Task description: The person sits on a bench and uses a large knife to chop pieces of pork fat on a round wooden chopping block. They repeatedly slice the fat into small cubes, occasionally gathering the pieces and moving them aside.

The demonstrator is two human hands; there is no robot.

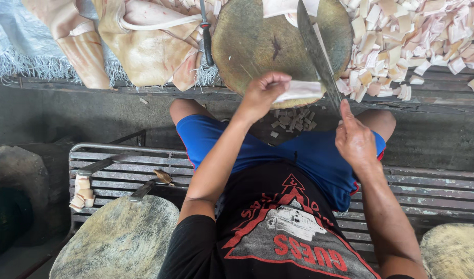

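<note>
My left hand [261,94] pinches a pale strip of pork skin [300,91] at the near edge of a round wooden chopping block [257,44]. My right hand [355,138] grips a long cleaver [317,54], index finger stretched along the blade's spine; the blade lies across the strip's right end. A heap of cut pale squares [418,36] lies to the right of the block.
Large uncut pork skin sheets [144,46] lie at the upper left on a white woven sack [14,46]. A second knife [206,31] rests by the block. I sit on a metal slatted bench [118,170]. Two more round blocks [120,240] [454,250] stand nearby.
</note>
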